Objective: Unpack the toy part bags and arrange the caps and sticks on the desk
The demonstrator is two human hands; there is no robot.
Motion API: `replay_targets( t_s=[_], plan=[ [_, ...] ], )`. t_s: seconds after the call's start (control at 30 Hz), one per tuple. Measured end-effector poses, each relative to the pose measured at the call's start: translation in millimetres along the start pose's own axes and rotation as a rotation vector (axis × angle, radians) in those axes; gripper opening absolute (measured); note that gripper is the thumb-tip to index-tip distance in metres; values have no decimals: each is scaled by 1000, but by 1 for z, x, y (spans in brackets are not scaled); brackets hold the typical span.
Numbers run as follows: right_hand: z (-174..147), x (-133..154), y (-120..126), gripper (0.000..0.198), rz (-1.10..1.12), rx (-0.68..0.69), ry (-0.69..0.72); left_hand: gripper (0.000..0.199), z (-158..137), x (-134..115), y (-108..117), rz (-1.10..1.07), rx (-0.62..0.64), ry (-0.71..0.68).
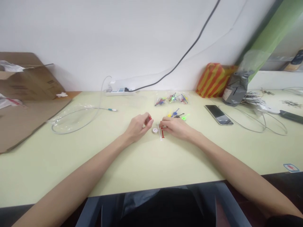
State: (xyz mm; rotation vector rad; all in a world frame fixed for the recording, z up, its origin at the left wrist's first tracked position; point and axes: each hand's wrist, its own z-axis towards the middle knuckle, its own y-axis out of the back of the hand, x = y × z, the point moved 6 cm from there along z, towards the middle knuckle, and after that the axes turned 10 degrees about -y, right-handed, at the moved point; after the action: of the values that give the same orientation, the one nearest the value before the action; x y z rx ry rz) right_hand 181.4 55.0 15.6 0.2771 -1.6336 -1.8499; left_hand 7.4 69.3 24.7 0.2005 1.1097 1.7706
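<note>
Beside the round disc (155, 130), left hand (139, 126) and right hand (178, 127) pinch red plastic pieces (150, 118).

Bright, even, diffuse light across surface (142, 170). White wall (142, 37) pale, slightly washed out. Faint, soft-edged shadows beside forearms (87, 176). Small glints on clear bags (174, 97); pale reflection on phone (219, 114) screen. Darker below front edge. Wide-angle stretch toward frame sides. Small pieces (175, 113) near hands (139, 127) soft, detail smeared.
</note>
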Motion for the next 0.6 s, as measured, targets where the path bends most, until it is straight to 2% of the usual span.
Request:
replay_targets(
  t_s=[0.17,0.4,0.6],
  plan=[
    [2,-3,-5,19,-10,6,-43,23,0,1,-1,-15,6,6],
    [2,3,-5,18,101,34,27,22,-1,0,-3,-32,24,7],
    [2,5,-2,14,151,3,-32,23,-1,1,-4,-30,39,10]
  ],
)
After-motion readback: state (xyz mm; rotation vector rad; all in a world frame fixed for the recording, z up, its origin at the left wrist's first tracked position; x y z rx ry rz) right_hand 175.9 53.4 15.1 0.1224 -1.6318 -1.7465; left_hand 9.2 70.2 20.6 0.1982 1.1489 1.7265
